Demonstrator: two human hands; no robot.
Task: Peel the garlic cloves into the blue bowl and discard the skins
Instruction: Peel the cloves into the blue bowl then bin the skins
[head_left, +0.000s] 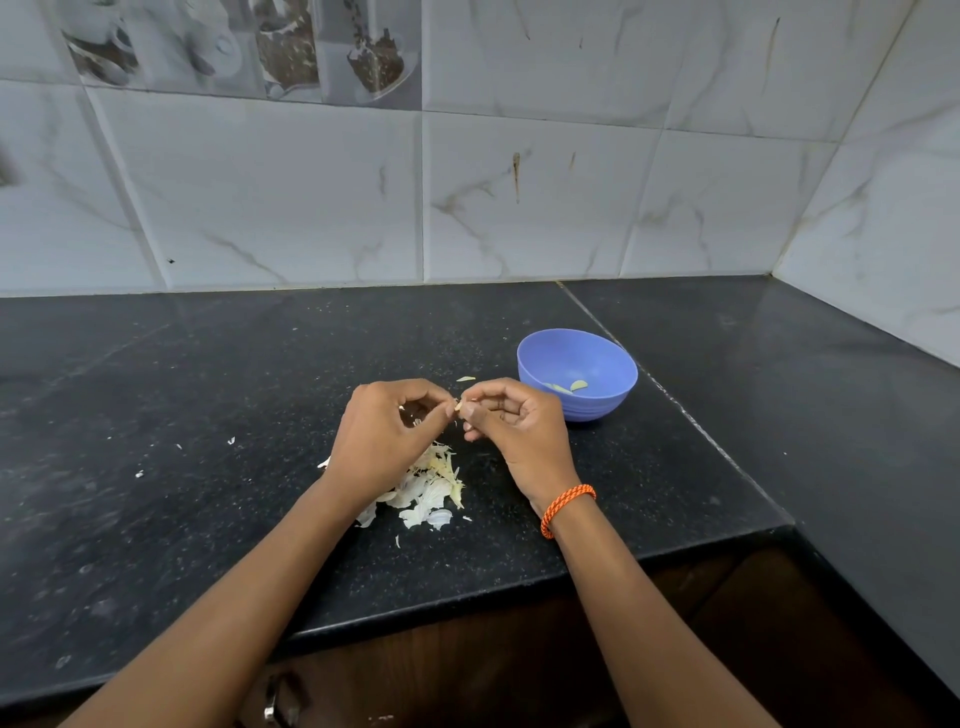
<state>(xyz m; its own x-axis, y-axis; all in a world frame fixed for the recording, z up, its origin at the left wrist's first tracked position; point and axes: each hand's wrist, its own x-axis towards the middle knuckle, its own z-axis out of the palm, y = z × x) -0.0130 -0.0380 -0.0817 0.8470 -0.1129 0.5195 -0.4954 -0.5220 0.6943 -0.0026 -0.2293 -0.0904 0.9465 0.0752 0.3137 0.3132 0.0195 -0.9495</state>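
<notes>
Head view, left hand: my left hand (387, 431) hovers above the counter with fingers curled inward, thumb and forefinger pinching one end of a small garlic clove (459, 404).
Head view, right hand: my right hand (511, 423) meets it from the other side, fingertips closed on the same clove; the remaining fingers curl loosely toward the palm. An orange cord bracelet (566, 508) circles this wrist.
Head view, clove: only a pale sliver shows between the two sets of fingertips; the rest is covered by my fingers, so I cannot tell how much skin remains on it.
Head view, blue bowl: the blue bowl (597, 400) stands on the counter just beyond and to the right of my right hand, apart from it. Peeled cloves (571, 387) lie at its bottom; their count is hard to make out.
Head view, skins: a heap of papery garlic skins (431, 493) lies on the counter beneath and just nearer than my hands, partly hidden by the left wrist. One loose piece (466, 379) lies beyond my fingertips, and small flecks are scattered to the left.
Head view, surface: the black speckled countertop (208, 415) runs into a corner of marbled white wall tiles (519, 197).
Head view, cut off: both forearms leave the picture at its lower edge; a dark cabinet front (519, 665) below the counter edge is dim.
</notes>
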